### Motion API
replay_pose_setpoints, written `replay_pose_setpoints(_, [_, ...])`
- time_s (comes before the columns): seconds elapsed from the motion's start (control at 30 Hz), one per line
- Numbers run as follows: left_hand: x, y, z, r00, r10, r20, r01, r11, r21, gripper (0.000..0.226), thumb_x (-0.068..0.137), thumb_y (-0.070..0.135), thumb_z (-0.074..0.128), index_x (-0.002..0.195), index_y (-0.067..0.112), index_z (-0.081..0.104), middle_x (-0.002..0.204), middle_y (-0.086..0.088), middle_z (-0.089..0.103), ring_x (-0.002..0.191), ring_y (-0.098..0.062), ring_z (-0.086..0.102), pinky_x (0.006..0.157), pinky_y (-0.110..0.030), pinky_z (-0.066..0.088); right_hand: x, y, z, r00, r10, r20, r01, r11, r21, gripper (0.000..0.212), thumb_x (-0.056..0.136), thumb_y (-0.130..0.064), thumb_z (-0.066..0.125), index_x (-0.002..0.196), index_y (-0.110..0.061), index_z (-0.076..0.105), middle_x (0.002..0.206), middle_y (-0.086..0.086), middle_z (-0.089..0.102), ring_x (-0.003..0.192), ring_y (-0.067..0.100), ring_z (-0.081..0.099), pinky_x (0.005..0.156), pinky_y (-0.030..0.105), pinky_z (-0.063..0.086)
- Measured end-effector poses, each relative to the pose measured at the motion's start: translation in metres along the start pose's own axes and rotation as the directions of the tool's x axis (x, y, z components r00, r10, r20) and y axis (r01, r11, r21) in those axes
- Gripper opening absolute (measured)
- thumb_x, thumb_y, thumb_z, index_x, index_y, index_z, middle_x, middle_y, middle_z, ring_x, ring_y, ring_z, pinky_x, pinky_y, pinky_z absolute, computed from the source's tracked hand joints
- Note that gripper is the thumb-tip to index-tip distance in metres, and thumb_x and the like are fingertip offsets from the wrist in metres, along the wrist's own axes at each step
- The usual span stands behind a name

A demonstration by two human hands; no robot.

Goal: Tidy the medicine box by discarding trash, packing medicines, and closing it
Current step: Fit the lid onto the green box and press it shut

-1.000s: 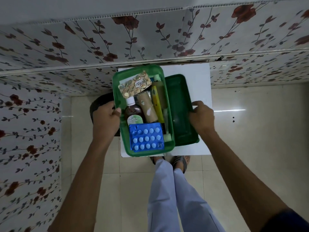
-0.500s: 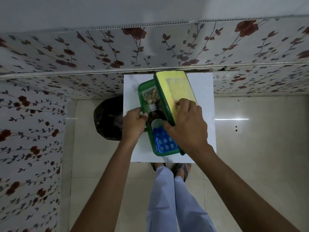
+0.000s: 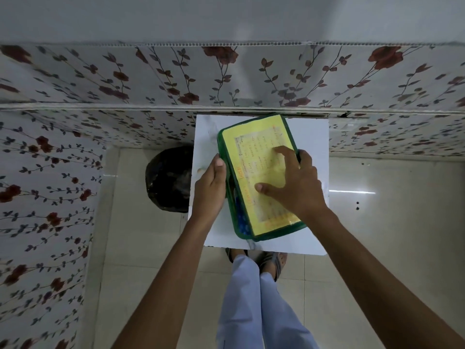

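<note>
The green medicine box stands on a small white table. Its lid, green-rimmed with a yellow printed label on top, lies nearly flat over the box. A narrow gap stays along the left side, where a blue blister pack shows through. My right hand rests on the lid with fingers spread, wrapping its right edge. My left hand grips the box's left wall, thumb at the rim. The other medicines are hidden under the lid.
A dark round trash bin sits on the tiled floor just left of the table. Floral-papered walls close in behind and on the left. My legs and sandalled feet stand at the table's near edge.
The lid swung from lying open on the right, up and over the box, down to nearly flat. My right hand came with it; my left hand stayed on the left wall.
</note>
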State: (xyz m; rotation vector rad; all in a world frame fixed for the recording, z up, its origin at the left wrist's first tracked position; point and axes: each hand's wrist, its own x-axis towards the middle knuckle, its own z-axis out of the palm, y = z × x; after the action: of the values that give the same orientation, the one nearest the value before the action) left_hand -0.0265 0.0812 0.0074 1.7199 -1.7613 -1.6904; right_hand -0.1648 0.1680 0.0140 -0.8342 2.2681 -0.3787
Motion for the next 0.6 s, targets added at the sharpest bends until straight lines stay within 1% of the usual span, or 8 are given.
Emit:
replay_pose_setpoints(0.03, [0.0, 0.001, 0.0, 1.0, 0.006, 0.0, -0.006, 1.0, 0.014, 0.032, 0.094, 0.052, 0.028, 0.108, 0.043, 0.055, 0.092, 0.017, 0.063, 0.097, -0.012, 0.061, 0.091, -0.037, 0.05, -0.003, -0.003, 0.004, 1.0, -0.008, -0.011, 0.008, 1.0, -0.016, 0.083, 0.067, -0.054, 0.072, 0.134, -0.035, 0.026, 0.145, 0.011, 0.026, 0.123, 0.036, 0.041, 0.098, 0.053, 0.042])
replay_pose_setpoints(0.07, [-0.001, 0.003, -0.001, 1.0, 0.023, 0.002, -0.023, 0.999, 0.038, 0.032, 0.094, 0.05, 0.028, 0.107, 0.038, 0.055, 0.086, 0.018, 0.061, 0.09, -0.007, 0.061, 0.086, -0.034, 0.05, -0.006, -0.006, 0.009, 1.0, -0.017, -0.025, 0.016, 0.999, -0.04, 0.083, 0.068, -0.054, 0.071, 0.135, -0.035, 0.025, 0.145, 0.012, 0.026, 0.122, 0.037, 0.041, 0.097, 0.051, 0.042])
replay_pose_setpoints(0.1, [-0.001, 0.004, -0.001, 0.999, 0.05, 0.008, -0.05, 0.996, 0.068, 0.035, 0.095, 0.048, 0.028, 0.111, 0.034, 0.055, 0.085, 0.018, 0.061, 0.085, -0.003, 0.059, 0.082, -0.032, 0.05, -0.009, -0.008, 0.013, 0.999, -0.023, -0.041, 0.021, 0.998, -0.063, 0.083, 0.069, -0.054, 0.07, 0.135, -0.035, 0.025, 0.145, 0.012, 0.025, 0.121, 0.037, 0.041, 0.096, 0.05, 0.041])
replay_pose_setpoints(0.13, [0.0, 0.005, 0.0, 0.997, 0.075, 0.016, -0.076, 0.992, 0.099, 0.036, 0.095, 0.047, 0.03, 0.116, 0.03, 0.054, 0.086, 0.016, 0.062, 0.084, -0.003, 0.059, 0.079, -0.031, 0.05, -0.011, -0.009, 0.016, 0.998, -0.024, -0.055, 0.02, 0.997, -0.076, 0.082, 0.07, -0.053, 0.07, 0.136, -0.034, 0.024, 0.145, 0.013, 0.024, 0.121, 0.037, 0.041, 0.095, 0.049, 0.041])
replay_pose_setpoints(0.2, [0.002, 0.003, 0.0, 0.993, 0.112, 0.023, -0.114, 0.98, 0.163, 0.036, 0.094, 0.044, 0.037, 0.122, 0.026, 0.053, 0.096, 0.008, 0.066, 0.087, -0.01, 0.062, 0.078, -0.033, 0.052, -0.012, -0.011, 0.019, 0.998, -0.009, -0.066, 0.005, 0.997, -0.074, 0.082, 0.071, -0.052, 0.07, 0.136, -0.034, 0.024, 0.146, 0.013, 0.023, 0.121, 0.037, 0.04, 0.095, 0.049, 0.041])
replay_pose_setpoints(0.3, [0.005, -0.001, 0.002, 0.993, 0.114, 0.027, -0.118, 0.971, 0.21, 0.034, 0.091, 0.04, 0.047, 0.118, 0.02, 0.055, 0.107, -0.001, 0.069, 0.093, -0.017, 0.065, 0.081, -0.038, 0.054, -0.013, -0.011, 0.02, 0.998, 0.006, -0.07, -0.012, 0.997, -0.077, 0.082, 0.071, -0.052, 0.07, 0.136, -0.034, 0.023, 0.146, 0.013, 0.024, 0.122, 0.036, 0.041, 0.095, 0.049, 0.043])
replay_pose_setpoints(0.5, [0.007, -0.001, 0.004, 0.993, 0.115, 0.023, -0.117, 0.972, 0.203, 0.031, 0.091, 0.032, 0.049, 0.115, 0.015, 0.057, 0.108, -0.006, 0.07, 0.092, -0.02, 0.065, 0.079, -0.036, 0.054, -0.017, -0.009, 0.019, 0.996, -0.015, -0.087, 0.005, 0.993, -0.115, 0.08, 0.072, -0.051, 0.069, 0.136, -0.033, 0.024, 0.144, 0.014, 0.027, 0.118, 0.035, 0.042, 0.091, 0.046, 0.045])
replay_pose_setpoints(0.6, [0.007, 0.001, 0.005, 0.995, 0.102, 0.018, -0.103, 0.972, 0.212, 0.03, 0.092, 0.029, 0.048, 0.114, 0.012, 0.058, 0.108, -0.007, 0.069, 0.093, -0.021, 0.064, 0.076, -0.032, 0.052, -0.017, -0.01, 0.018, 0.996, -0.007, -0.085, -0.003, 0.993, -0.115, 0.079, 0.072, -0.049, 0.07, 0.135, -0.033, 0.025, 0.144, 0.014, 0.027, 0.118, 0.035, 0.043, 0.091, 0.046, 0.045])
